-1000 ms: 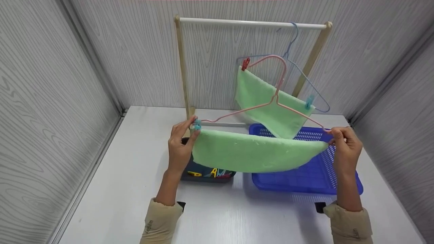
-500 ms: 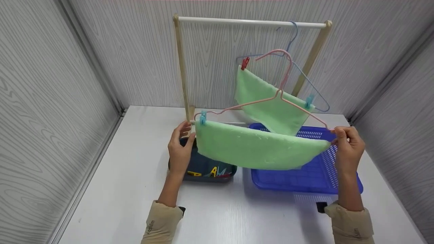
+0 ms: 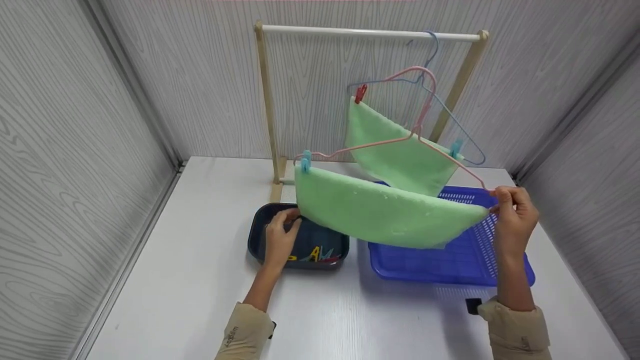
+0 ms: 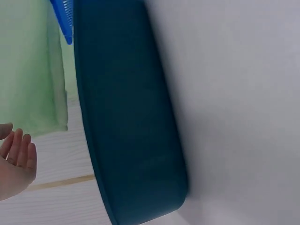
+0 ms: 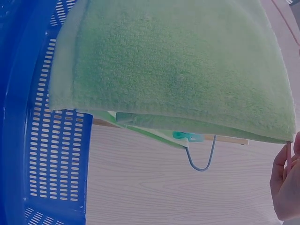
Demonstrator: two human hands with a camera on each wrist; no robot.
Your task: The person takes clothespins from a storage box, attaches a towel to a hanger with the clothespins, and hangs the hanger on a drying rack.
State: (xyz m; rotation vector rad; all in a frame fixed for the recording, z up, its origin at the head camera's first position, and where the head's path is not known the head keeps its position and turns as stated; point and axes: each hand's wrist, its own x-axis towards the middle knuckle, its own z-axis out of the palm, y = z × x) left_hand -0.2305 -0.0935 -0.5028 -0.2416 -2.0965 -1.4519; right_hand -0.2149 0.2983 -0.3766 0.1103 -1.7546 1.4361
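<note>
My right hand (image 3: pixel 516 216) pinches the right end of a pink clothes hanger (image 3: pixel 377 144) together with the corner of a light green towel (image 3: pixel 380 210). The towel hangs folded below the hanger's lower edge. At its left corner, a light blue clothespin (image 3: pixel 306 162) clips it to the hanger. In the right wrist view, the towel's fuzzy weave (image 5: pixel 173 65) fills the upper part. My left hand (image 3: pixel 280 242) hovers over a dark bin (image 3: pixel 255 250) of clothespins, fingers loosely bent and holding nothing. Yellow clothespins (image 3: pixel 314 253) lie near the bin's front.
Behind stands a wooden rack with a white rod (image 3: pixel 350 32). A blue hanger (image 3: pixel 467 132) hangs there, bearing another green towel (image 3: pixel 390 145) held by a red clothespin (image 3: pixel 360 93) and a blue one (image 3: pixel 455 148). A blue plastic basket (image 3: pixel 425 272) sits at right under the held towel.
My left hand has let go of the blue clothespin at the towel's left corner and moved down to the bin. The hanger's left side has risen, while my right hand keeps its grip.
</note>
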